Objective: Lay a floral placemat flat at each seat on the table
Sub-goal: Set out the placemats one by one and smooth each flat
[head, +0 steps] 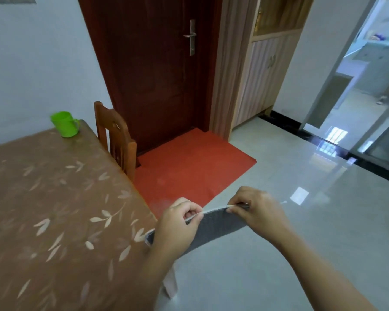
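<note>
A placemat (213, 227) hangs in the air just off the table's right corner; only its grey underside and white stitched edge show. My left hand (177, 223) pinches the upper edge near the left, and my right hand (254, 212) pinches the same edge further right. The mat droops between and below both hands, its lower left corner close to the table's edge. The table (54, 209) fills the left of the view under a brown cloth with a pale leaf pattern. No floral face of the mat is visible.
A green plastic cup (64, 124) stands at the table's far corner by the wall. A wooden chair (116, 140) is tucked in at the table's far right side. Beyond lie a red floor mat (189, 169), a dark red door (157, 68) and glossy tiled floor (301, 221).
</note>
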The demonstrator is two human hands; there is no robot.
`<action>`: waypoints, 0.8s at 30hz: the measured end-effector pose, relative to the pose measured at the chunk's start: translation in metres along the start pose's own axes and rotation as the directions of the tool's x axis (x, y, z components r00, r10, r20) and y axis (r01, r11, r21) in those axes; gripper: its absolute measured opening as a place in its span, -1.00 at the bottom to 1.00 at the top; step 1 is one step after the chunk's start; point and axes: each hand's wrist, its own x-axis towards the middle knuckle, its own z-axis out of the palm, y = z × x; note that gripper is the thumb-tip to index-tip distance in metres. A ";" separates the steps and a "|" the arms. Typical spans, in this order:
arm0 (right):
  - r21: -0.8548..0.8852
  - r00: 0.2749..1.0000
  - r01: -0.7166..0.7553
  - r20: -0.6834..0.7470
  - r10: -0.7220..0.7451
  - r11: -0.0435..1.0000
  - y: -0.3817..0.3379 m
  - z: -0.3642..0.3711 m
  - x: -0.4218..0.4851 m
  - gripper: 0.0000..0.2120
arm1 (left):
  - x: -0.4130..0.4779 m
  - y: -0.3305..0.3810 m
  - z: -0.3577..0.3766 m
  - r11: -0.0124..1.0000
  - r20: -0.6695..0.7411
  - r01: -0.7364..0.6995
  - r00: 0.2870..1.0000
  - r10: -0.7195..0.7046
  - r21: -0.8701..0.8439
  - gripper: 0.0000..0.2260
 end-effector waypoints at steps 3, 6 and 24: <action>0.087 1.000 0.003 0.021 -0.004 0.996 0.012 0.004 0.030 -0.92 | 0.021 -0.005 0.003 1.000 -0.039 0.002 0.999 -0.002 0.014 -0.83; 0.140 0.997 0.040 0.061 -0.049 0.989 0.023 0.009 0.068 -0.92 | 0.048 -0.010 0.001 0.999 -0.064 0.021 0.998 -0.019 0.043 -0.83; 0.342 0.872 0.320 0.258 -0.416 0.883 0.068 -0.010 0.321 -0.91 | 0.230 0.004 0.006 0.923 -0.390 0.290 0.904 -0.177 0.252 -0.85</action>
